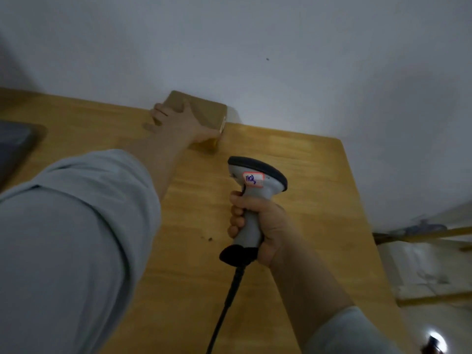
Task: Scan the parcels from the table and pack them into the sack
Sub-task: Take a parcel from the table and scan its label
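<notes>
On the counter (306,175) the left hand (178,121) curls its fingers (159,111) over the parcel (204,111) — the right hand (270,226) has fingers clamped round the scanner (258,175).

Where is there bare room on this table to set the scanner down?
The widest bare wood lies between the parcel, the scanner and the right edge of the table. Another patch sits left of the cable. The left side is crowded: a sleeve and a dark object at the edge.

Brown cardboard parcel (204,111) — at the far edge of the table (301,175)
</notes>
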The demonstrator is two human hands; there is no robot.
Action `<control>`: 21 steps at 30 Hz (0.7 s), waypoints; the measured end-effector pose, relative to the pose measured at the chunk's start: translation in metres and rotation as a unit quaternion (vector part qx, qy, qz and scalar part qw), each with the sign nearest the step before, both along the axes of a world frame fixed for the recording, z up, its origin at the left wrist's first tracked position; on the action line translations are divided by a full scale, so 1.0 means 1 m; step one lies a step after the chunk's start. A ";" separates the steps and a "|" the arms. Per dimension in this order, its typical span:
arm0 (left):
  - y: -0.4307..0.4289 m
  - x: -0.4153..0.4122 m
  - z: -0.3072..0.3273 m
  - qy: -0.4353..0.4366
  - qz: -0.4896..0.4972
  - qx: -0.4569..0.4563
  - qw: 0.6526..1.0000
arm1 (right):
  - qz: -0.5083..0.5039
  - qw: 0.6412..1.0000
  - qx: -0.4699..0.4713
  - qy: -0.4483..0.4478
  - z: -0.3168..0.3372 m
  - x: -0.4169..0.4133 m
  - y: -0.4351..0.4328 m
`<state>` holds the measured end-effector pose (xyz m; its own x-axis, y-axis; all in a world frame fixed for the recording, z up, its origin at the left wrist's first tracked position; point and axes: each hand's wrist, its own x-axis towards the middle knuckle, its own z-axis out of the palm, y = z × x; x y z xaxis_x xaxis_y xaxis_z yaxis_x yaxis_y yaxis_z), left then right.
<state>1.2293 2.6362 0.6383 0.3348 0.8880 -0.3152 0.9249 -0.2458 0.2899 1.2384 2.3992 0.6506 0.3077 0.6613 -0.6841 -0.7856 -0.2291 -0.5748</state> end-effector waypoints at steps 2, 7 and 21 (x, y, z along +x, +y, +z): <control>-0.017 -0.013 -0.004 -0.002 -0.028 0.008 1.000 | -0.016 1.000 -0.004 0.004 0.000 0.000 -0.007; -0.094 -0.077 -0.001 0.001 -0.089 -0.007 0.996 | -0.054 0.998 -0.015 0.015 0.009 -0.011 -0.040; -0.322 -0.266 0.101 -0.428 0.155 -0.347 0.820 | -0.032 0.996 0.087 -0.019 0.077 -0.118 -0.186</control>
<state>0.9634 2.3142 0.7394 0.4897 0.6787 -0.5473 0.2958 0.4612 0.8365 1.1204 2.2128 0.7273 0.3769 0.7466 -0.5483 -0.7720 -0.0739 -0.6313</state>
